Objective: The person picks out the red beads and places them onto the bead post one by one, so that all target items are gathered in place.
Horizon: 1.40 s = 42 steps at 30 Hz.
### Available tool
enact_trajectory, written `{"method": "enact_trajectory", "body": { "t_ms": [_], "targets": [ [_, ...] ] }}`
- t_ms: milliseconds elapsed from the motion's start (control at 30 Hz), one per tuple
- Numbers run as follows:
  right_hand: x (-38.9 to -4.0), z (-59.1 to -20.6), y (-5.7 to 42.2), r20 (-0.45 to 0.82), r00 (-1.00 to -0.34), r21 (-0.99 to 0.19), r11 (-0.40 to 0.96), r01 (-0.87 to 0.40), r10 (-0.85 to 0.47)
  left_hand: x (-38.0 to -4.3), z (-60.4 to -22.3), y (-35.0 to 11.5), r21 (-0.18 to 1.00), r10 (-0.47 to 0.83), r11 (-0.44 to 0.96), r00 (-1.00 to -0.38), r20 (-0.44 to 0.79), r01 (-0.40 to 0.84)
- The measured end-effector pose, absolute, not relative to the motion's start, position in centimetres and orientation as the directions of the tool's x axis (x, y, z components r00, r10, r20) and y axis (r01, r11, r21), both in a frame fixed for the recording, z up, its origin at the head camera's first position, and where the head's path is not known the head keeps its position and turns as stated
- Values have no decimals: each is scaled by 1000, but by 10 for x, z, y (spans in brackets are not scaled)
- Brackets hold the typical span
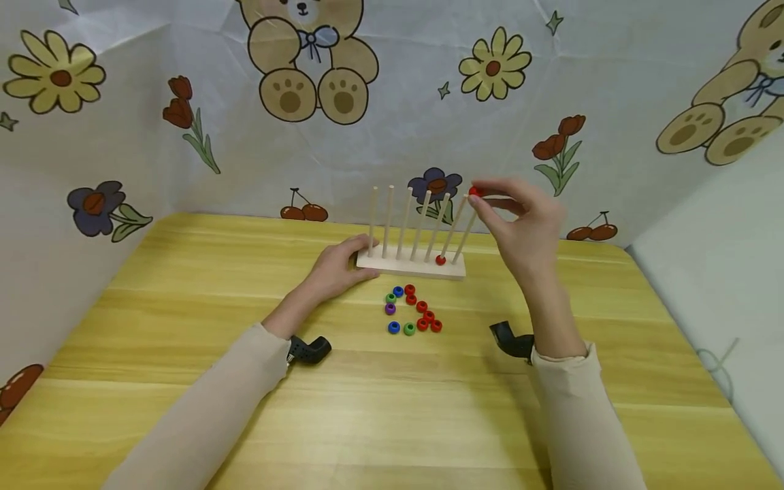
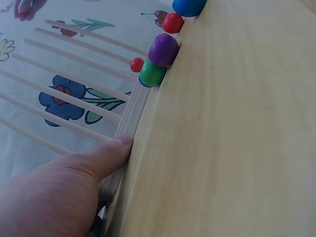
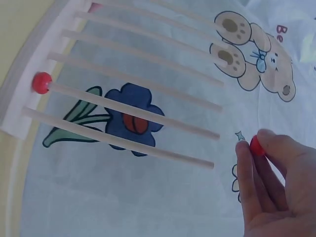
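A wooden rack (image 1: 407, 267) with a row of upright pegs stands toward the back of the table. My left hand (image 1: 335, 269) grips the left end of its base, the thumb (image 2: 111, 153) lying along the front edge. Between thumb and fingertips my right hand (image 1: 531, 221) pinches a red bead (image 3: 256, 146), held up near the peg tops at the rack's right end. In the right wrist view the bead is apart from the pegs. Another red bead (image 1: 441, 260) sits at the foot of the second peg from the right.
In front of the rack lie several loose beads: red (image 1: 422, 307), blue (image 1: 394, 328), green (image 1: 409, 329) and one purple bead (image 1: 390, 309). A printed cloth (image 1: 404, 136) hangs behind the wood-grain table (image 1: 380, 422). Black wrist cameras (image 1: 311, 350) are worn at both cuffs.
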State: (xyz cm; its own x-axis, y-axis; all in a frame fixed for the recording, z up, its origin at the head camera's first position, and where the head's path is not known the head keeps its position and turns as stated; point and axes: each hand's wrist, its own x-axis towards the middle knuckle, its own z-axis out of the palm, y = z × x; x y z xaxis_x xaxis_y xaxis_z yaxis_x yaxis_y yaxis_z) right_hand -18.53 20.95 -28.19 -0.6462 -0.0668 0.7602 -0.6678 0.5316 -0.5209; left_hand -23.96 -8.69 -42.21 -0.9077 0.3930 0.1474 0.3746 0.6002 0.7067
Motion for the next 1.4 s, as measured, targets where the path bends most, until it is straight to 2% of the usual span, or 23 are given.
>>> {"method": "enact_trajectory", "body": {
  "t_ms": [133,367,567,767,967,1067,1300,1400],
  "targets": [
    [-191,-281,207,797,-602,-473,575,-668,-43,-240,-424,-87,707,392,595,-906,159,382],
    [-198,-296,203,785,-619,-444,668,-597,-30,-240,-426,-88,703,399,603,-906,143,377],
    [-204,-304,205,768,-633,-398,703,-589,-95,-241,-424,-88,699,398,611,-907,136,372],
    [-205,-306,207,727,-680,-445,687,-574,-97,-242,-424,-89,700,391,612,-910,136,368],
    [-199,-306,215,720,-693,-497,666,-556,-41,-241,-423,-87,701,397,609,-908,135,370],
    [-195,-309,220,733,-680,-496,667,-556,-23,-241,-423,-88,702,395,609,-908,137,370],
    [-188,-315,226,799,-600,-431,661,-615,-36,-241,-422,-87,698,393,614,-909,136,369],
    [-187,-318,222,803,-595,-443,627,-641,-41,-241,-422,-88,701,391,611,-910,138,369]
  ]
}}
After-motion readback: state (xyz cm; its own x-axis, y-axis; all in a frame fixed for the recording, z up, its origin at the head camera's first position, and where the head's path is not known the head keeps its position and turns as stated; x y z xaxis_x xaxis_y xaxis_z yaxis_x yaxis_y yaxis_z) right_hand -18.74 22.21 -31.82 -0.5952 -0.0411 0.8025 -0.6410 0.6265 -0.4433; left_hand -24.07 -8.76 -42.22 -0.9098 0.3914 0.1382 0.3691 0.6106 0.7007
